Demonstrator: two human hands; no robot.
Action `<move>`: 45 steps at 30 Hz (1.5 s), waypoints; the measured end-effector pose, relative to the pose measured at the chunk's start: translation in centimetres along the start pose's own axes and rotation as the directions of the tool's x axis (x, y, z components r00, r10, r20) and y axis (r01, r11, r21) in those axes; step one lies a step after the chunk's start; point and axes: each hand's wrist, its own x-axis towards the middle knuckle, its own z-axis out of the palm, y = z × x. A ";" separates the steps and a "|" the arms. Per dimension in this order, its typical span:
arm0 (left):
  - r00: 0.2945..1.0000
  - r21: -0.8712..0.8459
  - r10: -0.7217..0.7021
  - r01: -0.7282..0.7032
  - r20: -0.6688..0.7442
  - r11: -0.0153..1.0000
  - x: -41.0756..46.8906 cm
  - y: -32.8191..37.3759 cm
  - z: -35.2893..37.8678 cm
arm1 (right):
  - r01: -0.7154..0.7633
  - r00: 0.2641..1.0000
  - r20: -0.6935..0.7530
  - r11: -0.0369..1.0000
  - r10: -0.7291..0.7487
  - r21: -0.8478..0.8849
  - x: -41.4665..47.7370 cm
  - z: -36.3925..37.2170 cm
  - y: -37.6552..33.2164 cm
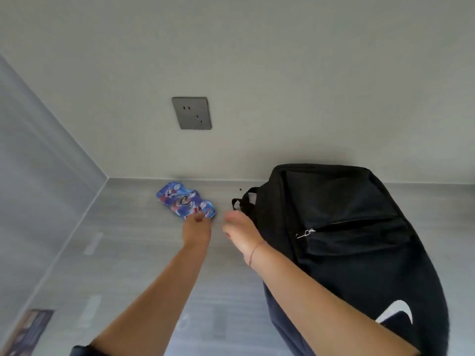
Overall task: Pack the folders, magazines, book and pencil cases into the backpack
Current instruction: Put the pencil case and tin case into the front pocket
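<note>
A blue pencil case (183, 200) with a cartoon print lies on the grey table near the back wall. My left hand (197, 228) reaches to its near right end and its fingers touch or pinch that edge. My right hand (240, 231) hovers just right of it, fingers loosely apart, holding nothing, next to the top handle of the black backpack (344, 240). The backpack stands on the right of the table, its front pocket zip with a silver pull facing me. The main opening is not visible.
The grey table (133, 253) meets a pale wall with a grey socket plate (191, 113). A side wall closes the left. A printed magazine or folder (28, 330) lies at the table's bottom left corner.
</note>
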 end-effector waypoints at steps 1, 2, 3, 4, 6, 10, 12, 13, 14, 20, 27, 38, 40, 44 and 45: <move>0.999 -0.058 -0.047 0.047 0.001 0.997 1.4 -0.8 -0.5 | -0.047 0.999 0.008 0.999 0.047 -0.018 1.6 0.8 0.2; 0.995 -0.111 -0.099 0.100 0.015 0.989 2.5 -1.3 -1.0 | -0.102 0.995 -0.001 0.995 0.102 0.013 3.2 1.4 0.3; 0.989 -0.142 -0.148 0.150 0.022 0.978 4.2 -1.9 -1.7 | -0.170 0.985 -0.009 0.981 0.171 0.089 5.1 2.4 0.6; 0.983 -0.159 -0.180 0.182 0.027 0.970 5.5 -2.4 -2.2 | -0.237 0.970 -0.011 0.952 0.244 0.192 6.5 3.1 0.6; 0.981 -0.158 -0.195 0.193 -0.001 0.968 7.7 -3.2 -2.9 | -0.339 0.930 -0.003 0.863 0.367 0.375 9.0 3.7 1.5; 0.997 0.019 -0.029 0.031 -0.071 0.999 13.7 -4.6 -4.7 | -0.415 0.890 -0.002 0.813 0.455 0.409 11.8 5.3 2.3; 0.997 0.063 0.037 -0.033 -0.066 0.997 17.0 -4.9 -5.3 | -0.441 0.875 -0.005 0.799 0.485 0.408 12.6 6.0 3.0; 0.996 0.098 0.059 -0.053 -0.064 0.994 18.1 -4.6 -5.7 | -0.449 0.870 -0.004 0.795 0.493 0.407 12.9 6.2 3.3; 0.995 0.155 0.082 -0.071 -0.064 0.985 19.1 -4.0 -5.9 | -0.448 0.869 -0.004 0.792 0.494 0.414 13.3 6.4 3.6; 1.000 0.073 0.018 -0.020 0.024 0.997 23.5 -3.4 -5.3 | -0.426 0.877 0.035 0.742 0.479 0.517 14.1 6.2 3.9; 0.999 0.170 -0.027 0.023 0.021 0.985 21.6 -2.9 -5.3 | -0.306 0.922 -0.008 0.745 0.386 0.592 13.2 6.0 3.9; 0.979 -0.397 0.152 -0.085 0.139 0.914 0.5 6.2 -4.6 | 0.154 0.979 -0.199 0.798 -0.043 0.582 2.5 -5.8 -1.5; 0.946 -0.443 0.228 -0.106 0.232 0.890 -4.1 8.0 -1.9 | 0.230 0.959 -0.279 0.723 -0.053 0.651 -0.2 -9.5 -1.2; 0.839 -0.161 0.282 -0.233 0.465 0.959 -11.0 8.8 3.9 | 0.293 0.923 -0.383 0.707 -0.033 0.643 -4.9 -14.8 0.8; 0.812 -0.034 0.300 -0.327 0.502 0.944 -12.0 8.8 5.2 | 0.284 0.911 -0.413 0.733 -0.004 0.619 -6.0 -15.9 1.3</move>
